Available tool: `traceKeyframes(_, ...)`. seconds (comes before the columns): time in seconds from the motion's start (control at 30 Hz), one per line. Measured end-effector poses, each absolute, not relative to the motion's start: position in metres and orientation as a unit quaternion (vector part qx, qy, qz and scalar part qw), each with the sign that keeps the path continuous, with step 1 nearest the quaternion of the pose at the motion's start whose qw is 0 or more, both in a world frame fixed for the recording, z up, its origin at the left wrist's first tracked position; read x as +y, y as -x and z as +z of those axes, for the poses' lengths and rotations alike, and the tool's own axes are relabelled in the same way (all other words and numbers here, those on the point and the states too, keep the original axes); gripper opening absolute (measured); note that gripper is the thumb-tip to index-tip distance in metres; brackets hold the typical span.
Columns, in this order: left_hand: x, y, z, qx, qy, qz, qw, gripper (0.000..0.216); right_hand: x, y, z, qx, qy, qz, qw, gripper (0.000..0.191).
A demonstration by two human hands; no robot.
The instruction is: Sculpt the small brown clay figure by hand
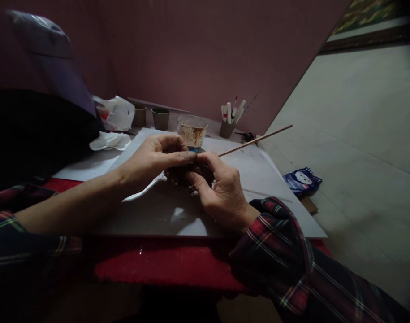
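Over a white board, my left hand [164,152] and my right hand [220,190] meet around a dark brown, clay-like lump [179,175]. My left thumb and fingers are bent together at its upper side. The right hand is curled round its right side, thumb laid across the front. Much of the lump is hidden by the fingers and by shadow. A thin wooden stick [258,141] slants up to the right from behind my right hand; I cannot tell whether it is held. A white strip [146,188] extends leftward from beside the lump.
The white board [258,172] lies on a red-covered table [164,264]. Behind my hands stand a stained glass [193,128], two small cups [161,119] and a holder [226,130] with pens. Crumpled tissue [110,141] sits left; a dark blue packet [302,180] is off to the right.
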State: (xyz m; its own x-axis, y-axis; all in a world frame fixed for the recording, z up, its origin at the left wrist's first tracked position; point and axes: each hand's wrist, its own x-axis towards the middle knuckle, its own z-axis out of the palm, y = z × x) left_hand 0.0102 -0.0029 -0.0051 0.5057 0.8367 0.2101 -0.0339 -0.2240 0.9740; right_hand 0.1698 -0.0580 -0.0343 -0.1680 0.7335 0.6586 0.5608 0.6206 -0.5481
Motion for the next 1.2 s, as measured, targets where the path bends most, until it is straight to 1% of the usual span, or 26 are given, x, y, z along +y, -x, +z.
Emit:
traceKeyframes(0.33,-0.0037,-0.0103,-0.0052,0.292,-0.674,0.406,0.544,0.02,-0.0581,-0.17,-0.035,-0.76,0.421,0.11,0.482,0.012)
traceKeyframes(0.77,-0.0031,-0.0105,-0.0047,0.298,-0.687,0.406,0.524,0.019,-0.0579,-0.1705,-0.0341,-0.764,0.423,0.094,0.478,0.011)
traceKeyframes(1.03,-0.0031,-0.0106,-0.0057,0.297,-0.678,0.407,0.535,0.017,-0.0584,-0.1704,-0.0345,-0.765,0.422,0.096,0.477,0.012)
traceKeyframes(1.2,-0.0034,-0.0105,-0.0049,0.292,-0.679,0.401,0.541,0.02,-0.0583,-0.1704,-0.0342,-0.762,0.42,0.093,0.484,0.011)
